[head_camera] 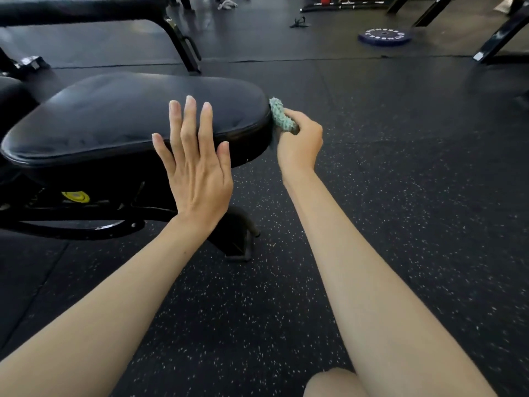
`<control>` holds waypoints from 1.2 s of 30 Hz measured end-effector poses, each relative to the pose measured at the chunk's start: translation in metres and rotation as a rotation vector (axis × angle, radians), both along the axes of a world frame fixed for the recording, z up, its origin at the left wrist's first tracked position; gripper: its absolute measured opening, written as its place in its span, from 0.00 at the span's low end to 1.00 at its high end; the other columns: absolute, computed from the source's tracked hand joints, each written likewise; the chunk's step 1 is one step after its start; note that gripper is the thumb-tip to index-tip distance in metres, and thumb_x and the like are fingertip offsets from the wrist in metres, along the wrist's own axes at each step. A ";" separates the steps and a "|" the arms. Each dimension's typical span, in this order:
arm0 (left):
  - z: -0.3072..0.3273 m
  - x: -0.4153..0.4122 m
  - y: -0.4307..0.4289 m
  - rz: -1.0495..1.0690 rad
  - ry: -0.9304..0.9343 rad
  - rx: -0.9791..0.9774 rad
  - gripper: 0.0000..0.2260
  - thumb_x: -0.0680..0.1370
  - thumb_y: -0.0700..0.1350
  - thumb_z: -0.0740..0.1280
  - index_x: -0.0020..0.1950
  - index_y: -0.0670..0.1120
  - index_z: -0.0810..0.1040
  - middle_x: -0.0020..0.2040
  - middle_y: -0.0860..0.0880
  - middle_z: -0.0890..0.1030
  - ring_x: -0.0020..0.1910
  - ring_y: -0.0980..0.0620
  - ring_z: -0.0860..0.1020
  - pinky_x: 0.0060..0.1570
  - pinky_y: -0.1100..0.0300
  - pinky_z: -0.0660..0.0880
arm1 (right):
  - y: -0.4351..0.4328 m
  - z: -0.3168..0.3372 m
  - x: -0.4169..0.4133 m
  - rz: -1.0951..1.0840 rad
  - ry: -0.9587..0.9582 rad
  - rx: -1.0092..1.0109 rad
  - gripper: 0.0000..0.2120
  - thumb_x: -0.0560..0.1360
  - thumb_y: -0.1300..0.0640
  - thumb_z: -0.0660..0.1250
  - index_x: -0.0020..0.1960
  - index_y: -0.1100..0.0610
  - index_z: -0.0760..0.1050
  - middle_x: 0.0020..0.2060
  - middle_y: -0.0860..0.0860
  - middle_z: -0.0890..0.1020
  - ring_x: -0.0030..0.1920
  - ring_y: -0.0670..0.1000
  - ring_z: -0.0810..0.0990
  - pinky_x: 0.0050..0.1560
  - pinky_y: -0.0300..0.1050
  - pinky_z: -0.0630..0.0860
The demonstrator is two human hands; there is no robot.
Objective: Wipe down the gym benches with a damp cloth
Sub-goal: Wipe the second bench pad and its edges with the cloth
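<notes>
Two hands of mine are in view, both reaching up from the bottom of the frame toward the black bench pad in the left centre. My left hand is open, fingers straight and slightly spread, pointing upward, with its back toward me. It lies over the near side edge of the pad; I cannot tell whether the palm actually touches the padding. My right hand is curled round a bunched pale green cloth, gripping it. The cloth sticks up out of my fist and sits against the rounded right end of the pad, just right of the frame's centre.

The pad's top is dark and smooth with a faint sheen, and it tilts down toward the left. Beneath it is the black metal bench frame, carrying a small yellow label at lower left of the pad, and one foot rests on the floor below my left wrist. The speckled black rubber floor fills the right and lower parts of the frame. A second bench crosses the upper left corner. A dark blue weight plate lies flat on the floor at upper right. My bare knee shows at the bottom edge, beside my right forearm.
</notes>
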State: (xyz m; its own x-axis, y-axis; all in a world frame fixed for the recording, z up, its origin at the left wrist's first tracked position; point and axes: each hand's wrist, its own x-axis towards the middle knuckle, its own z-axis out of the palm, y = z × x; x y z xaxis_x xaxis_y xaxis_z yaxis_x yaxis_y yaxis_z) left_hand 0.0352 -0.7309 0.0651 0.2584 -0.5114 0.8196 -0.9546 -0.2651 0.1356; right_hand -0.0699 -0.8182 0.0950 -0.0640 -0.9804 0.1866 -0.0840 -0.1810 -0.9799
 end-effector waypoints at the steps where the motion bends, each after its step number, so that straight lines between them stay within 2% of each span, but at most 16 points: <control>1: 0.000 0.000 0.000 0.005 -0.003 0.001 0.23 0.82 0.45 0.54 0.76 0.42 0.57 0.76 0.42 0.58 0.75 0.45 0.48 0.71 0.52 0.33 | 0.006 -0.002 -0.001 -0.014 -0.013 -0.009 0.26 0.69 0.77 0.56 0.59 0.61 0.80 0.46 0.51 0.82 0.46 0.46 0.79 0.41 0.28 0.74; 3: 0.000 -0.001 0.000 0.023 0.000 0.005 0.23 0.82 0.45 0.53 0.76 0.42 0.57 0.77 0.42 0.58 0.75 0.46 0.48 0.71 0.52 0.33 | 0.017 -0.005 0.000 -0.040 -0.046 -0.030 0.23 0.71 0.77 0.58 0.60 0.61 0.80 0.51 0.53 0.83 0.51 0.48 0.79 0.49 0.29 0.74; 5: 0.001 -0.002 0.000 0.031 0.005 0.008 0.24 0.81 0.46 0.53 0.77 0.42 0.56 0.77 0.43 0.58 0.76 0.46 0.49 0.71 0.53 0.33 | 0.031 -0.007 0.001 -0.054 -0.055 -0.046 0.20 0.73 0.75 0.60 0.61 0.61 0.79 0.50 0.50 0.81 0.52 0.48 0.78 0.54 0.34 0.73; 8: 0.002 -0.001 0.001 0.014 0.000 0.023 0.23 0.82 0.46 0.52 0.77 0.42 0.57 0.77 0.45 0.59 0.76 0.47 0.50 0.70 0.54 0.32 | 0.049 -0.017 -0.008 -0.010 0.044 -0.104 0.19 0.75 0.72 0.63 0.62 0.60 0.78 0.47 0.46 0.76 0.50 0.44 0.75 0.50 0.25 0.68; 10: 0.004 0.000 0.004 -0.018 0.004 0.029 0.22 0.82 0.46 0.51 0.77 0.43 0.57 0.76 0.47 0.60 0.76 0.48 0.50 0.71 0.54 0.33 | 0.055 -0.020 -0.016 0.016 0.117 -0.145 0.18 0.75 0.71 0.64 0.62 0.59 0.78 0.48 0.46 0.77 0.49 0.43 0.75 0.47 0.20 0.66; 14: 0.011 -0.001 0.017 -0.177 0.135 -0.012 0.22 0.82 0.42 0.51 0.77 0.42 0.57 0.77 0.46 0.58 0.77 0.50 0.51 0.72 0.58 0.38 | 0.055 -0.016 -0.006 -0.116 -0.022 -0.050 0.16 0.75 0.69 0.66 0.60 0.58 0.79 0.52 0.50 0.81 0.50 0.44 0.77 0.48 0.25 0.71; 18: 0.014 0.004 0.029 -0.208 0.211 -0.063 0.22 0.82 0.41 0.51 0.76 0.41 0.57 0.77 0.44 0.57 0.77 0.49 0.51 0.74 0.57 0.41 | 0.074 -0.016 0.015 -0.208 -0.096 -0.045 0.16 0.70 0.76 0.61 0.52 0.63 0.80 0.46 0.53 0.80 0.40 0.39 0.73 0.41 0.23 0.67; 22: 0.006 0.008 0.034 -0.234 0.248 -0.061 0.22 0.82 0.40 0.52 0.76 0.40 0.58 0.77 0.42 0.56 0.77 0.47 0.50 0.74 0.56 0.41 | 0.094 -0.024 0.024 -0.235 -0.105 -0.082 0.13 0.70 0.76 0.63 0.50 0.65 0.80 0.45 0.54 0.80 0.41 0.39 0.73 0.44 0.21 0.67; 26: 0.000 0.006 0.034 -0.255 0.220 -0.066 0.21 0.81 0.38 0.53 0.75 0.39 0.59 0.76 0.41 0.58 0.76 0.45 0.52 0.74 0.55 0.41 | 0.113 -0.034 0.033 -0.133 -0.001 -0.182 0.16 0.68 0.78 0.63 0.51 0.66 0.80 0.46 0.56 0.80 0.46 0.46 0.76 0.47 0.19 0.65; 30: -0.001 0.002 0.027 -0.213 0.237 -0.099 0.21 0.81 0.37 0.53 0.75 0.39 0.60 0.76 0.41 0.59 0.76 0.46 0.52 0.73 0.56 0.40 | 0.112 -0.036 0.017 -0.017 0.100 -0.203 0.21 0.67 0.78 0.62 0.56 0.64 0.80 0.48 0.55 0.81 0.47 0.45 0.76 0.48 0.18 0.64; 34: -0.003 0.004 0.027 -0.207 0.238 -0.089 0.21 0.81 0.37 0.53 0.75 0.40 0.59 0.76 0.42 0.59 0.76 0.46 0.52 0.73 0.57 0.40 | 0.102 -0.024 0.004 -0.211 -0.025 -0.170 0.16 0.71 0.74 0.65 0.57 0.64 0.79 0.47 0.53 0.79 0.45 0.44 0.74 0.45 0.18 0.64; 36: -0.002 0.006 0.031 -0.222 0.229 -0.071 0.21 0.81 0.37 0.53 0.75 0.40 0.59 0.76 0.43 0.59 0.76 0.46 0.52 0.74 0.57 0.40 | 0.094 -0.019 0.010 -0.208 -0.049 -0.145 0.16 0.72 0.73 0.65 0.58 0.64 0.78 0.47 0.51 0.76 0.45 0.43 0.73 0.45 0.18 0.64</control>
State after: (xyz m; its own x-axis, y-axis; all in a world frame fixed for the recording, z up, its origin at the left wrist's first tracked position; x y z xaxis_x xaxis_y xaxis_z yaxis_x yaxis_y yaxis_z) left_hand 0.0414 -0.7001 0.0629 0.3284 -0.5196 0.7888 -0.9307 -0.0359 0.3639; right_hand -0.0602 -0.7238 0.0757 -0.2739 -0.9083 0.3161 -0.0870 -0.3040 -0.9487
